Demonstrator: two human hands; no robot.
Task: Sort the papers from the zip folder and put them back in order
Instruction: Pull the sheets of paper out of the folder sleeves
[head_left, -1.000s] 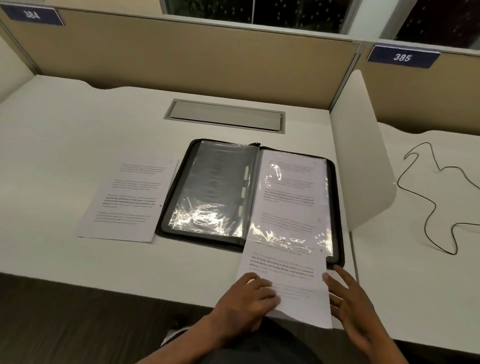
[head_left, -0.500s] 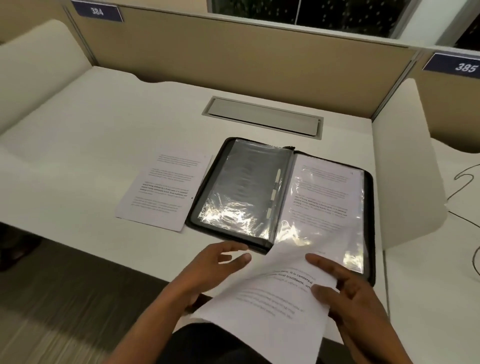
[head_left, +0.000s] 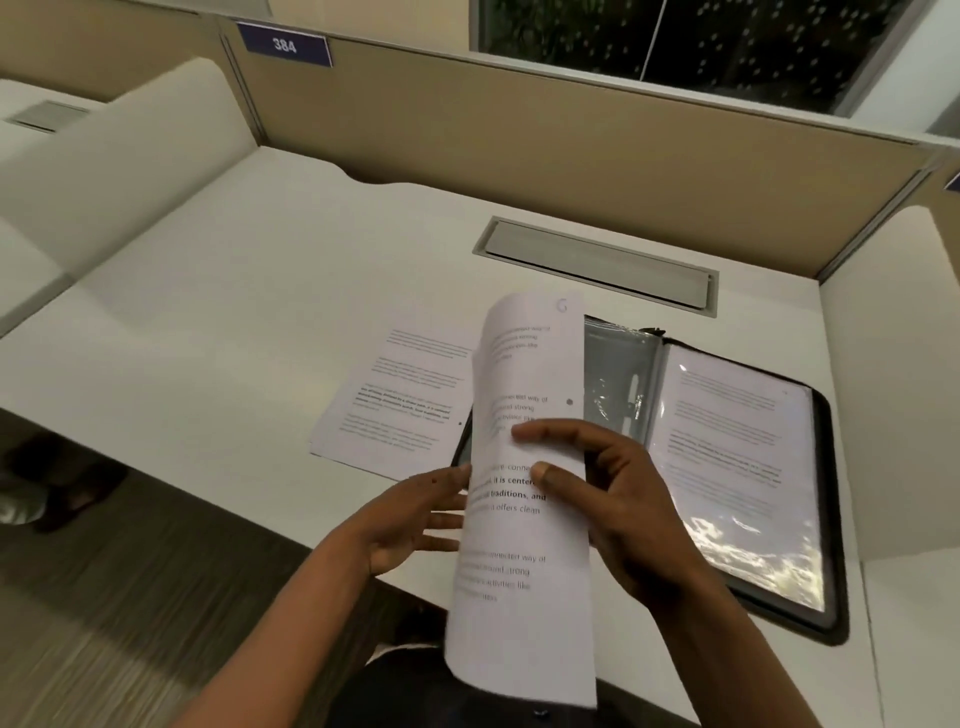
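Observation:
A printed sheet (head_left: 524, 571) stands almost upright above the desk's front edge. My right hand (head_left: 613, 499) grips its right edge, thumb and a finger pressed on the printed face. My left hand (head_left: 410, 514) is spread beside the sheet's left edge, its fingertips hidden behind the paper. The black zip folder (head_left: 826, 618) lies open on the desk behind the sheet. Its right plastic sleeve holds a printed page (head_left: 727, 441). Another loose sheet (head_left: 400, 395) lies flat on the desk to the left of the folder.
A grey cable hatch (head_left: 597, 260) is set into the white desk (head_left: 234, 291) behind the folder. Beige partitions close the back, and white curved dividers stand at the left and right sides. The floor shows below the desk's front edge.
The sheet left the folder's right sleeve and rose from lying flat to nearly upright, now held by my right hand. My left hand let go of it. The view swung to the left.

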